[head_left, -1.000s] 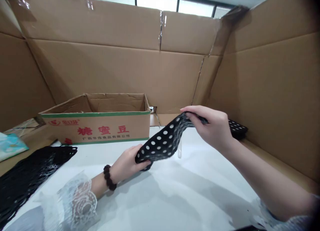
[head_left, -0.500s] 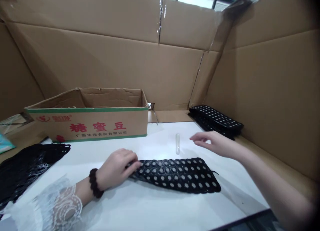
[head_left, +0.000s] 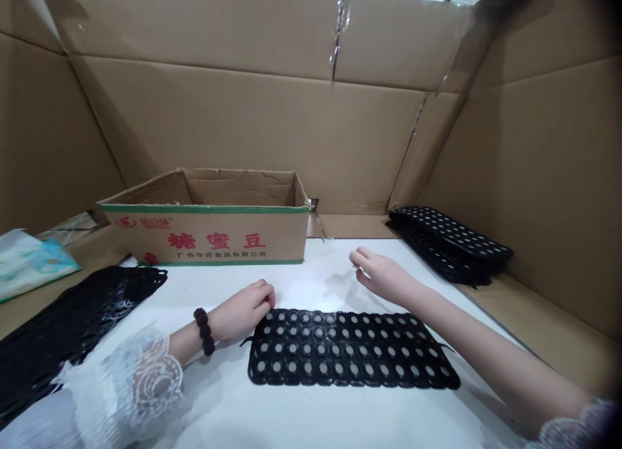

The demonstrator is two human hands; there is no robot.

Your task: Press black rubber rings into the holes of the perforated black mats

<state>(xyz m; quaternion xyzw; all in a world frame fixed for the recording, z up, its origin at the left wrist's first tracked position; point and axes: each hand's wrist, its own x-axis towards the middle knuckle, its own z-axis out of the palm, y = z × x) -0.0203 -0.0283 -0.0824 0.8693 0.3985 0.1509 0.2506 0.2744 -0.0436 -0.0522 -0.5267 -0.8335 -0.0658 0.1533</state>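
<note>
A black rectangular mat (head_left: 352,350) with rows of pale round dots lies flat on the white table, a short strap at each end. At its far left corner is my left hand (head_left: 247,308), fingers curled together on the edge. Beyond the mat and above the table, my right hand (head_left: 383,275) has thumb and fingers pinched together. The small clear tube that lay there is almost wholly hidden in that pinch. A dark beaded band (head_left: 205,332) circles my left wrist.
An open cardboard box (head_left: 208,235) with red lettering stands at the back left. Black netted pieces (head_left: 72,326) lie at the left, near a soft packet (head_left: 34,264). More dotted mats (head_left: 451,238) are stacked at the back right. Cardboard walls (head_left: 233,112) surround the table.
The mat's left end has come down and spread flat. My right hand has moved left and closed where the clear tube lay; the tube no longer shows on the table. The view has shifted left.
</note>
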